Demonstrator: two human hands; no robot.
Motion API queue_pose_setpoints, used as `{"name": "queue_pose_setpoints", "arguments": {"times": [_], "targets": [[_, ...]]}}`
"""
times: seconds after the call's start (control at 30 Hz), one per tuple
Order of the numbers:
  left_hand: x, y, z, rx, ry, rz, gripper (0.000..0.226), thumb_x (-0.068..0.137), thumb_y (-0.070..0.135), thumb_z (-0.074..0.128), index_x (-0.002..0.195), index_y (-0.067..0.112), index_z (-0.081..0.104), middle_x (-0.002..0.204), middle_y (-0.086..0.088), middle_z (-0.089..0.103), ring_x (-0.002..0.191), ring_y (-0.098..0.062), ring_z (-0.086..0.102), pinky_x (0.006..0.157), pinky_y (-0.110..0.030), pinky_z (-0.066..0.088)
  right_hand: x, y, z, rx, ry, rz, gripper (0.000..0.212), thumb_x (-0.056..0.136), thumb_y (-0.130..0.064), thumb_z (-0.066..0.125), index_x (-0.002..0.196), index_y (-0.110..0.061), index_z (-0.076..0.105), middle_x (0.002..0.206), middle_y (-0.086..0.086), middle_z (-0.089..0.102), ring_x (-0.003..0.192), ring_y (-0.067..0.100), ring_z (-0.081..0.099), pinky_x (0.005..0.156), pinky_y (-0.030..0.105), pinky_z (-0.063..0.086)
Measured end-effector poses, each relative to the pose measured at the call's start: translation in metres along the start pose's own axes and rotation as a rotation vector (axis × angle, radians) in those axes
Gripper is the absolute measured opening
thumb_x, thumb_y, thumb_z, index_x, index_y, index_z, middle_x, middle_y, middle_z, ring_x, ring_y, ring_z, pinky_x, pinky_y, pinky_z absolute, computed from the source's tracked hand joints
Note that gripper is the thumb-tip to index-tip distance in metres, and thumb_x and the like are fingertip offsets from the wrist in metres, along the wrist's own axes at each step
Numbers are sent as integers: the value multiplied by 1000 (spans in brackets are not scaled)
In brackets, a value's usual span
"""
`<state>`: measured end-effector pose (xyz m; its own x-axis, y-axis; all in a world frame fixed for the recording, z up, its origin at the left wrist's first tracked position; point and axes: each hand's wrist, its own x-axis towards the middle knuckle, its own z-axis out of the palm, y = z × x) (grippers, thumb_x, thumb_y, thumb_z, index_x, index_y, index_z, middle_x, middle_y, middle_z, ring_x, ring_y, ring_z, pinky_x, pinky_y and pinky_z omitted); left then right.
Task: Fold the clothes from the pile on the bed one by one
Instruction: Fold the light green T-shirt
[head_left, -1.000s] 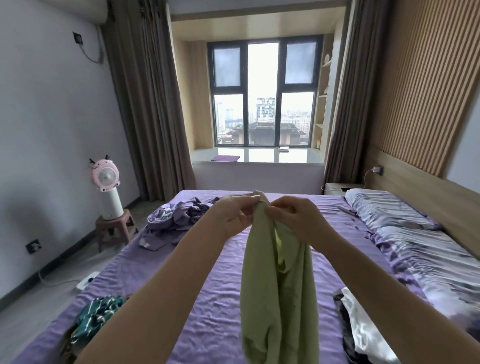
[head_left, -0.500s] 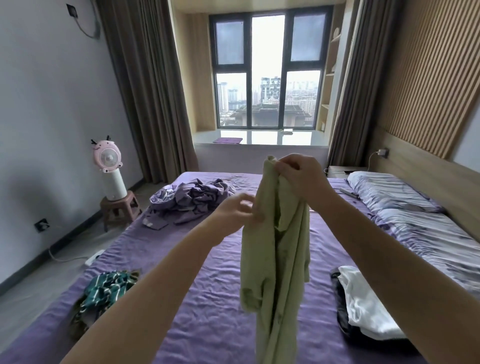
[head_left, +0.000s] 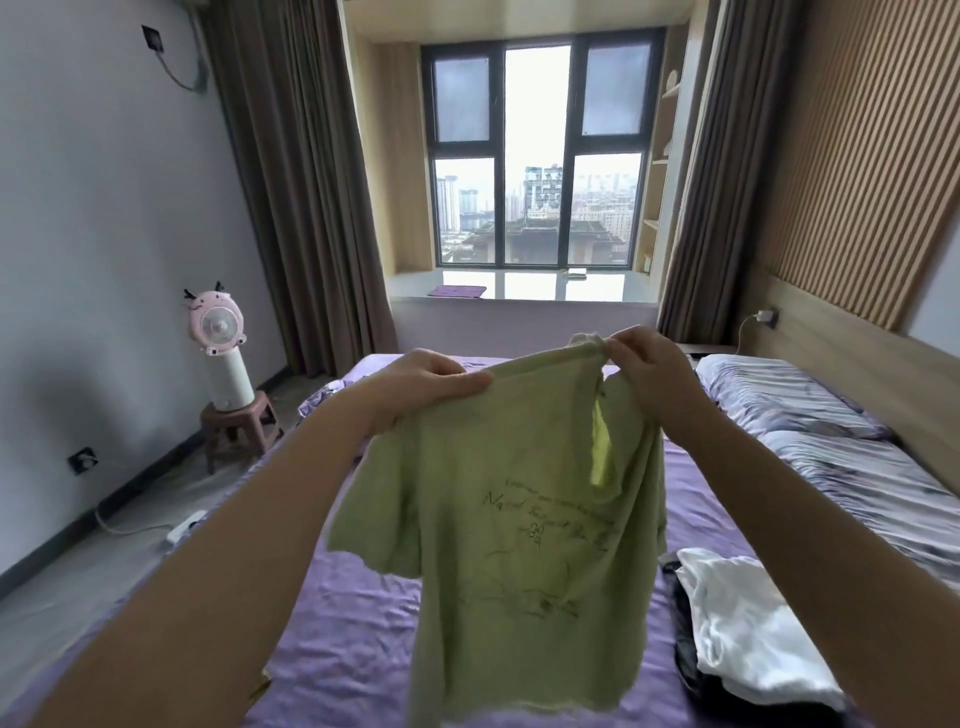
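Green t-shirt (head_left: 519, 519) is finally spread out. A second ago we had it bunched into a narrow hanging strip with both hands pinching the same spot; now our hands have pulled apart along the top edge and the printed side is showing, so we'd say it's ready to lay flat for folding. Our left hand (head_left: 421, 387) is curled round one shoulder, and our right hand (head_left: 644, 364) pinches the other side up by the collar. The shirt hangs in the air over the middle of the purple bed (head_left: 337, 649), with the white top (head_left: 743, 623) stacked by the right edge.
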<state>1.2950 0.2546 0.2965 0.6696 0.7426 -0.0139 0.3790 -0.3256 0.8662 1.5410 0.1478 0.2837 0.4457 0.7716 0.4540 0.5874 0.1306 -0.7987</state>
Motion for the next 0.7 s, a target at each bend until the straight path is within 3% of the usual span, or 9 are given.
{"name": "queue_pose_setpoints", "arguments": {"times": [0.23,0.3,0.37,0.4,0.5,0.53,0.6,0.7], "targets": [[8,1,3,-122,-174,-29,26,70,35,82,85,17,71,95,-12,70,83,-20,66,83,-35,54,-1,8,-4,153,-74,-21,13,94,-21,56,83,-25,62,85,-9,63,78,4,57,70,20,43],[10,4,14,-294,-204,-46,27,80,36,72,93,12,69,86,-9,70,66,-13,65,66,-24,56,-2,7,-2,230,-77,-29,13,93,-21,57,83,-26,64,84,-12,65,78,0,59,70,17,44],[11,5,27,-444,-181,-51,33,93,36,53,102,7,65,67,-3,68,37,-4,44,36,-13,35,-3,5,2,276,-79,-34,14,92,-22,59,83,-29,67,88,-13,67,84,3,61,74,21,47],[14,4,35,-492,-173,-39,32,97,31,47,107,4,61,63,-2,66,30,-2,32,31,-12,23,-2,5,4,279,-85,-33,13,91,-23,60,84,-30,68,91,-12,68,87,6,61,77,23,48],[18,8,56,-508,-157,42,24,96,18,51,109,2,62,72,-5,68,30,-2,25,30,-12,17,-3,1,14,297,-123,-24,11,90,-23,63,84,-30,70,96,-7,68,86,11,61,78,28,49],[19,12,62,-481,-124,66,21,95,17,55,106,2,64,66,0,66,32,-2,27,31,-13,19,-4,1,17,315,-126,-22,11,89,-22,64,84,-29,71,96,-5,69,84,10,61,78,28,49],[24,13,71,-445,-58,81,14,91,16,61,98,4,66,53,8,56,36,-3,32,34,-14,24,-6,0,22,341,-124,-18,10,88,-19,65,83,-25,71,97,-2,68,83,8,61,79,27,48],[30,9,73,-486,-8,100,8,85,18,70,86,11,68,69,-2,59,54,-8,48,48,-15,40,-6,3,20,347,-119,-3,11,87,-19,65,81,-25,71,92,-3,68,76,4,60,74,23,47]]}}
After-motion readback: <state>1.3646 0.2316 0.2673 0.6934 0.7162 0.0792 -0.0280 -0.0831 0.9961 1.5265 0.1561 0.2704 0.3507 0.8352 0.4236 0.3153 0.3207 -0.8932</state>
